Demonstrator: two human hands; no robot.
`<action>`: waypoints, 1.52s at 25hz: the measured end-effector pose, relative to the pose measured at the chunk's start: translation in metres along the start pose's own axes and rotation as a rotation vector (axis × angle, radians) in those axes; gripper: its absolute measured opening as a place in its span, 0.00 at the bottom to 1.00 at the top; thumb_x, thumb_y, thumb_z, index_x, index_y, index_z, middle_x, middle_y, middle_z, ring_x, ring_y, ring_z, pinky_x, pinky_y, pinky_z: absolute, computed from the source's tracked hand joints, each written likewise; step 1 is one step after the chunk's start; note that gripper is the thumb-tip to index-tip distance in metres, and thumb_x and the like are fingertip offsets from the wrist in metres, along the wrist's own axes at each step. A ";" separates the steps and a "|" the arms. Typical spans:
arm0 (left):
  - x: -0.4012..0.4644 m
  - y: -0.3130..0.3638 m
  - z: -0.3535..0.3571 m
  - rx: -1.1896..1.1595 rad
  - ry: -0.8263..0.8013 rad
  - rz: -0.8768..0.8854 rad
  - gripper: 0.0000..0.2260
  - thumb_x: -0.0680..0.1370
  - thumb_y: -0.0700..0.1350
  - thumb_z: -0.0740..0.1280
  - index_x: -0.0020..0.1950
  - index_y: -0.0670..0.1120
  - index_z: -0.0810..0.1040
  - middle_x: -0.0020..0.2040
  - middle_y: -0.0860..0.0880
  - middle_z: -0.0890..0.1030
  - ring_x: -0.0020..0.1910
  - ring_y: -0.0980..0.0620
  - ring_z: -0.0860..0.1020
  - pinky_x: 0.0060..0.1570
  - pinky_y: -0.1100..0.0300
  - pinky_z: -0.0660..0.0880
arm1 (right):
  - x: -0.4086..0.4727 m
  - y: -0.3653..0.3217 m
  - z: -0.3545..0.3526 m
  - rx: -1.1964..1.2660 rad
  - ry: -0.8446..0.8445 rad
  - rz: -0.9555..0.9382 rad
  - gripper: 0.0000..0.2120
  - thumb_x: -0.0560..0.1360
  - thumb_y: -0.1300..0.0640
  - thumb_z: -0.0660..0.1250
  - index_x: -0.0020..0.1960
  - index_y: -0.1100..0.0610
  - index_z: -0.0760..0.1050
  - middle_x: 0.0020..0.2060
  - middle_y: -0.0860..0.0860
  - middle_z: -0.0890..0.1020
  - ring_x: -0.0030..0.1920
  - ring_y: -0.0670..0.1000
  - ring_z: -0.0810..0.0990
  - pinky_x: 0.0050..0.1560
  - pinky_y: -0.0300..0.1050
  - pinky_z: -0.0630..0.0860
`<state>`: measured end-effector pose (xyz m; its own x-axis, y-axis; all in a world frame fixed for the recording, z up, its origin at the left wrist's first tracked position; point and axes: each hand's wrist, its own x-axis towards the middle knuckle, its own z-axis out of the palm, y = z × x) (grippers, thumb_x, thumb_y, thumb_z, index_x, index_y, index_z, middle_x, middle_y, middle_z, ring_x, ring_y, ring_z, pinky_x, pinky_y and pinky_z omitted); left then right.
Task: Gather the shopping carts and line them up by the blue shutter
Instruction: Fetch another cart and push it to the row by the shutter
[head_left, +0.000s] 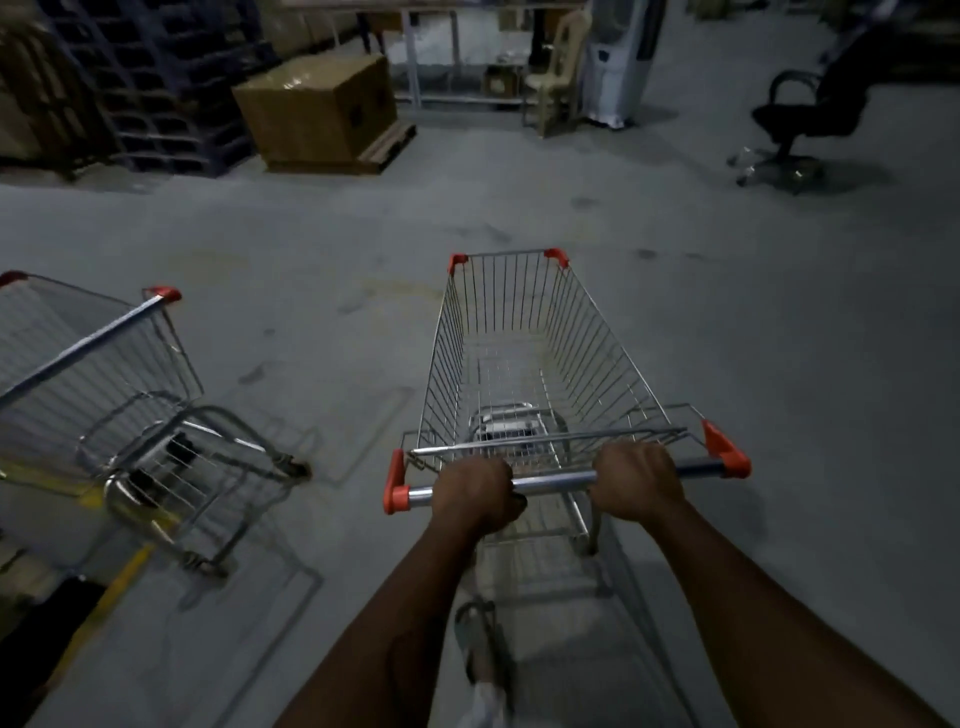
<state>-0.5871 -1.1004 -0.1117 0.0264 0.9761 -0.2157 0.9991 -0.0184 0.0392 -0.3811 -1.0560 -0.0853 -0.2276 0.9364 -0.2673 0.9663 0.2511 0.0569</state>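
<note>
Both arms reach forward, left hand (475, 493) and right hand (636, 480) each in a closed grip round the cart handle (553, 483).

Camera: one head-worn wide-angle view.
Facing: forward and down, over both forearms toward the floor (779, 338).
Nearness: close above the cart handle (550, 483); far clutter small.

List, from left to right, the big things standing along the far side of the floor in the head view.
Stack of dark blue plastic pallets → brown cardboard box on a wooden pallet → beige plastic chair → white upright air cooler → black swivel office chair.
</note>
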 end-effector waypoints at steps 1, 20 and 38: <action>-0.018 0.014 0.003 0.002 -0.010 0.022 0.16 0.73 0.61 0.67 0.48 0.49 0.81 0.39 0.49 0.78 0.40 0.47 0.79 0.39 0.56 0.73 | -0.027 0.007 0.006 0.018 -0.027 0.045 0.16 0.65 0.47 0.67 0.48 0.54 0.82 0.45 0.52 0.85 0.46 0.55 0.84 0.47 0.46 0.80; -0.270 0.171 0.058 0.197 0.046 0.680 0.14 0.73 0.61 0.65 0.45 0.51 0.79 0.36 0.52 0.75 0.35 0.50 0.75 0.36 0.58 0.68 | -0.427 0.035 0.138 0.277 0.032 0.689 0.08 0.67 0.48 0.68 0.42 0.51 0.80 0.38 0.50 0.83 0.41 0.54 0.83 0.39 0.44 0.78; -0.346 0.451 0.085 0.324 0.052 1.088 0.16 0.76 0.57 0.64 0.54 0.46 0.81 0.50 0.46 0.83 0.50 0.44 0.82 0.48 0.52 0.78 | -0.627 0.168 0.216 0.355 0.280 1.118 0.08 0.65 0.53 0.61 0.34 0.54 0.77 0.31 0.52 0.80 0.32 0.57 0.81 0.35 0.45 0.75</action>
<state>-0.1428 -1.4650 -0.1027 0.8917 0.4152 -0.1801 0.4084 -0.9097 -0.0749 -0.0497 -1.6543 -0.1161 0.7805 0.6249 -0.0188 0.6150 -0.7729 -0.1561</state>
